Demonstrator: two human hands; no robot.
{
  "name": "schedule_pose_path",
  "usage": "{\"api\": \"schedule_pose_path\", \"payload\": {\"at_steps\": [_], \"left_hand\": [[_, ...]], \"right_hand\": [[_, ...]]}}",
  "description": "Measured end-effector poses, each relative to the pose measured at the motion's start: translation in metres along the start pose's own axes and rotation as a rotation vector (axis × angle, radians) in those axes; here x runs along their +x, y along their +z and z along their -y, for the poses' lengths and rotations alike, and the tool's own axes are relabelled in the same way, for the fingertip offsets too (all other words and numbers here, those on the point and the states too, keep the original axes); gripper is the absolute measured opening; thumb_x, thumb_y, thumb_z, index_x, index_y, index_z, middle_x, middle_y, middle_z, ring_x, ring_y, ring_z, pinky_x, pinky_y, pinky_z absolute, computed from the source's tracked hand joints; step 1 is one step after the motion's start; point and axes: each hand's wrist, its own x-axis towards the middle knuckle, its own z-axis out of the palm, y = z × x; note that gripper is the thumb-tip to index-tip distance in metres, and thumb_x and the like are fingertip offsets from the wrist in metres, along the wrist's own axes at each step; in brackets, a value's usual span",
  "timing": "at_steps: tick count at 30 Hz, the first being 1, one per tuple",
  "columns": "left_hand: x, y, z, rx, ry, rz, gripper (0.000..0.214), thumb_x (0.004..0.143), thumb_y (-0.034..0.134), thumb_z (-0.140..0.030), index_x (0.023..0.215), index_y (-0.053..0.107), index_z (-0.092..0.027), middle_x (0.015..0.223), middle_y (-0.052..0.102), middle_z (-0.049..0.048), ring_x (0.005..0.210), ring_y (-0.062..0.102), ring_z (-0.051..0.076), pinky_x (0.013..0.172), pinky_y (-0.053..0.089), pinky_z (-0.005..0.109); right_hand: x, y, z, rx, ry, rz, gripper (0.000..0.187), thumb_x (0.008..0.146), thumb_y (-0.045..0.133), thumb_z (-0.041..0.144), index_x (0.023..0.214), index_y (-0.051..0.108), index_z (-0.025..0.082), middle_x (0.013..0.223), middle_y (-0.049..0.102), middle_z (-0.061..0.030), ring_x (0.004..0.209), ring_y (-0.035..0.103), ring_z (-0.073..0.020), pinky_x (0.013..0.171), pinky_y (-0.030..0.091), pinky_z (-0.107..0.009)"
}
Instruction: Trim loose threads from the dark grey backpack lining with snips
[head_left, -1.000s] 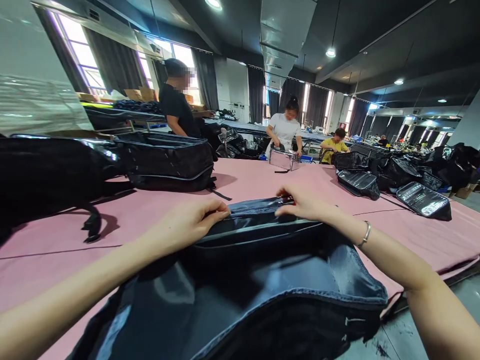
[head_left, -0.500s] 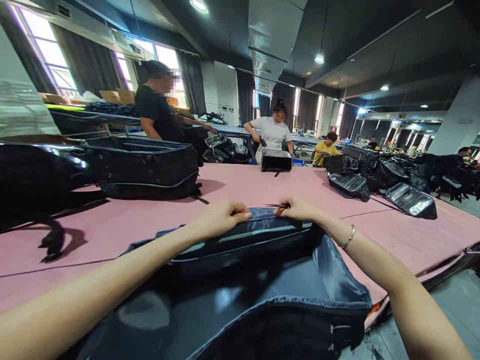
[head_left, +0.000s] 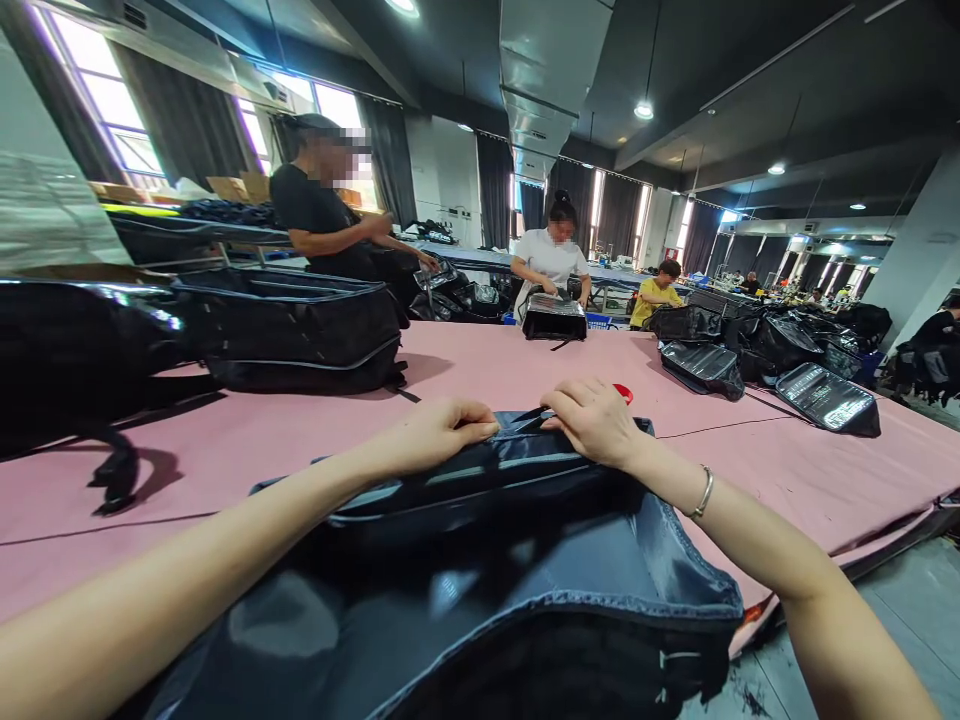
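A dark blue-black bag (head_left: 480, 540) lies wide open in front of me, its lining showing and a zipper along the far edge. My left hand (head_left: 457, 430) is closed, pinching the far rim of the bag between thumb and fingers. Close to its right, my right hand (head_left: 592, 420) is wrapped round a pair of scissors (head_left: 623, 394); a red handle loop shows behind the hand. The dark blades point left against the rim fabric, close to my left fingertips. Whether they touch a thread I cannot make out.
A pink-covered table (head_left: 465, 360) spreads under the bag. Open black bags (head_left: 300, 335) stand at the left, and shiny black bags (head_left: 829, 398) are piled at the right. Across the table a person in white (head_left: 551, 262) handles another bag; a person in black (head_left: 319, 210) stands left.
My right hand has turned palm down over the rim, and the scissors now angle down to the fabric, with the red handle showing. My left hand keeps its pinch almost in place.
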Motion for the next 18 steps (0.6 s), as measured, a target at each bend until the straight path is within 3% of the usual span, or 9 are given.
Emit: {"api": "schedule_pose_path", "payload": {"at_steps": [18], "left_hand": [[-0.0035, 0.001, 0.0031, -0.022, 0.015, 0.016, 0.052, 0.07, 0.041, -0.065, 0.075, 0.062, -0.018, 0.073, 0.065, 0.0027, 0.073, 0.057, 0.021, 0.068, 0.044, 0.028]], "right_hand": [[0.01, -0.0068, 0.0032, -0.094, -0.165, 0.004, 0.027, 0.098, 0.042, 0.035, 0.095, 0.062, 0.017, 0.093, 0.063, -0.0079, 0.085, 0.049, -0.0201, 0.069, 0.028, -0.033]]}}
